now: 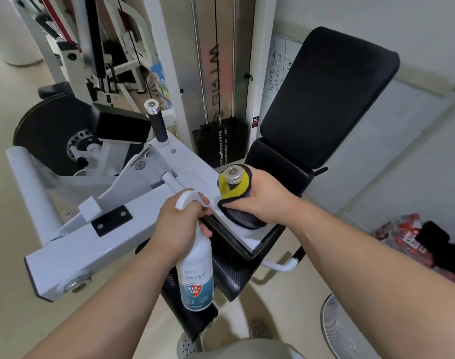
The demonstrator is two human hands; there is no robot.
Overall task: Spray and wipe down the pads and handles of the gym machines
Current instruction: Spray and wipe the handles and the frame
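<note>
My left hand (179,224) grips a white spray bottle (195,270) with a blue label, held upright at centre. My right hand (266,195) squeezes a yellow and grey cloth (227,189) wrapped around the near handle of the white gym machine; the handle's silver end cap (234,174) pokes out above the cloth. A second handle (157,120) with a black grip stands bare further back on the left. The black back pad (327,99) rises at upper right, and the black seat pad (229,270) lies below my hands.
The white machine frame (112,229) spreads to the left with a black round pad (47,130). A weight stack (220,141) stands behind. A red and black bag (418,242) lies on the floor at right, a white fan (348,330) at lower right.
</note>
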